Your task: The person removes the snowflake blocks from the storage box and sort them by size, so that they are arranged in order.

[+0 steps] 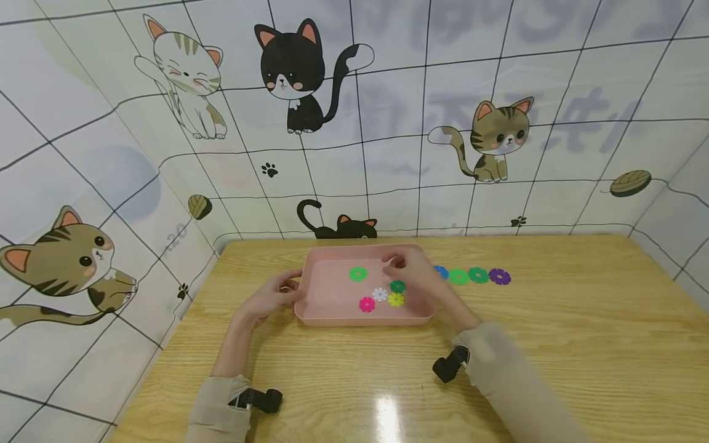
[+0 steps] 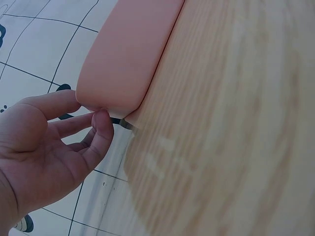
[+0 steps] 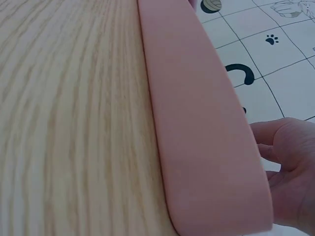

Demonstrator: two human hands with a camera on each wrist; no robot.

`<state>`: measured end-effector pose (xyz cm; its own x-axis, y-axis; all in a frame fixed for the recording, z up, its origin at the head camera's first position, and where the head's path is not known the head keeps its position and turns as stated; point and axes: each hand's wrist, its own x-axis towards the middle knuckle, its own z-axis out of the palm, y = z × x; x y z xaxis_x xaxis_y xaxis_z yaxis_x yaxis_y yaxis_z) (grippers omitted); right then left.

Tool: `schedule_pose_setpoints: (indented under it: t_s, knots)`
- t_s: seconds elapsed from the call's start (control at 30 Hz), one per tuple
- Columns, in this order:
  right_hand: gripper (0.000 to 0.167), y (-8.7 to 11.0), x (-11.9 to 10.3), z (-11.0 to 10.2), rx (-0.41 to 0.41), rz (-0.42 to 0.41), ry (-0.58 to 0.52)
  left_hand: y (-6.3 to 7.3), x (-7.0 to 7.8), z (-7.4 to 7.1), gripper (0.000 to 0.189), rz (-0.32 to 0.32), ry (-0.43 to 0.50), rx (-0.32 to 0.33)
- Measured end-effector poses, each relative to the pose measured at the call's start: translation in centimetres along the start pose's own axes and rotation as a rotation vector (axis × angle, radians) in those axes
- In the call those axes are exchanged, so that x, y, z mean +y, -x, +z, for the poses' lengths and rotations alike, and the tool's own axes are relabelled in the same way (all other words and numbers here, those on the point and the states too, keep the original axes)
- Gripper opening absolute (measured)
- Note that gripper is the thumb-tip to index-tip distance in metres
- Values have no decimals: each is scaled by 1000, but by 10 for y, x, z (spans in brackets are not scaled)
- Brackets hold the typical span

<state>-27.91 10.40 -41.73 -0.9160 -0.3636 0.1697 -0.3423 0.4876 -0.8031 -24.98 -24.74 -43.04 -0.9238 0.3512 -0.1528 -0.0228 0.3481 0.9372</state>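
A pink tray (image 1: 327, 301) lies on the table with several notched plastic discs inside: light green (image 1: 357, 274), dark green (image 1: 397, 287), white (image 1: 380, 294), yellow (image 1: 396, 299) and pink (image 1: 367, 304). At its left end my left hand (image 1: 270, 299) holds the tray wall, thumb and curved fingertips against it in the left wrist view. Over the tray's right half hovers my right hand (image 1: 412, 269), fingers loosely bent and no disc visible between them. The tray's side wall (image 3: 202, 118) partly hides that hand's fingers in the right wrist view.
Right of the tray, a row of discs lies on the wooden table (image 1: 554, 332): blue (image 1: 441, 272), light green (image 1: 458, 277), green (image 1: 479, 275) and purple (image 1: 500, 277). A cat-patterned backdrop (image 1: 393, 166) rises behind the table and along its left.
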Motion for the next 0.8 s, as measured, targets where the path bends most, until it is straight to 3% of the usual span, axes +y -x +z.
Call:
schedule_pose_setpoints:
  t_s: [0.27,0.47,0.8]
  knots:
    - [24,-10,-5,23,-43,84,70,2,1,0,64,-3,-12,12]
    - [34,-18,-6,38,-75,119,37,2,1,1,64,-4,-15,13]
    - [42,-31,-3,55,-29,138,62,0,0,1,64,7,-13,8]
